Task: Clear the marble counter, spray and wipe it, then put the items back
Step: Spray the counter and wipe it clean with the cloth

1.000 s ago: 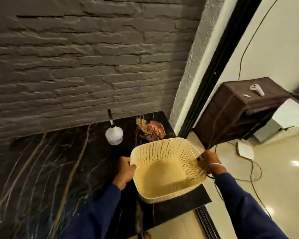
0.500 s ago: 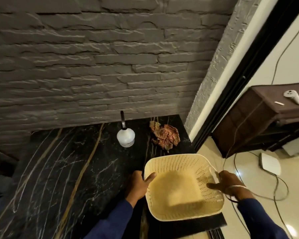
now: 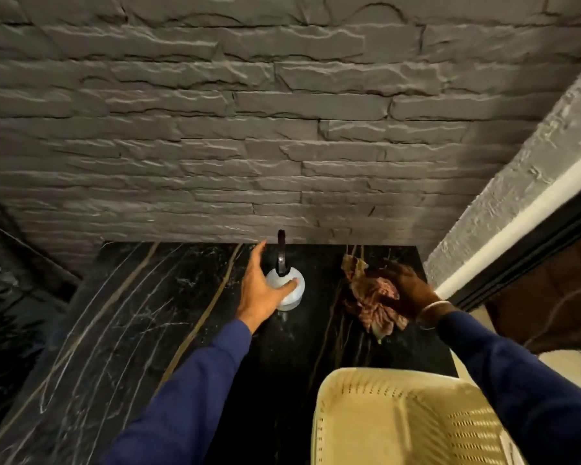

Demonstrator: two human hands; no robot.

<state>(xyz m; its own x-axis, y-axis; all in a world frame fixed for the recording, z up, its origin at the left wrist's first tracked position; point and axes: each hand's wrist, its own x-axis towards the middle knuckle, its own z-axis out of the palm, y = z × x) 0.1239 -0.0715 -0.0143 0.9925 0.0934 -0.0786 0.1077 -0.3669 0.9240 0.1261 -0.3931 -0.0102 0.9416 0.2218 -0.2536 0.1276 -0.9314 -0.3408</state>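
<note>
On the black marble counter (image 3: 131, 330), near the wall, stands a white spray bottle (image 3: 298, 296) with a dark trigger head. My left hand (image 3: 257, 290) reaches around it, thumb on its front, fingers spread along its left side, not closed. To the right lies a crumpled red-and-tan cloth (image 3: 373, 305). My right hand (image 3: 411, 290) rests on its right part with fingers curled into it; the cloth still touches the counter. A cream perforated plastic basket (image 3: 383, 377) sits empty on the counter's near right corner, below my right forearm.
A dark stone-brick wall (image 3: 282, 129) backs the counter. A lighter textured wall edge and a black door frame (image 3: 517, 250) bound it on the right, with a drop to the pale floor past the basket. Gold-veined marble stretches to the left.
Both hands have let go of the basket, which now rests on the counter corner. My left hand has moved to the spray bottle and my right hand onto the cloth. The view has tilted closer.
</note>
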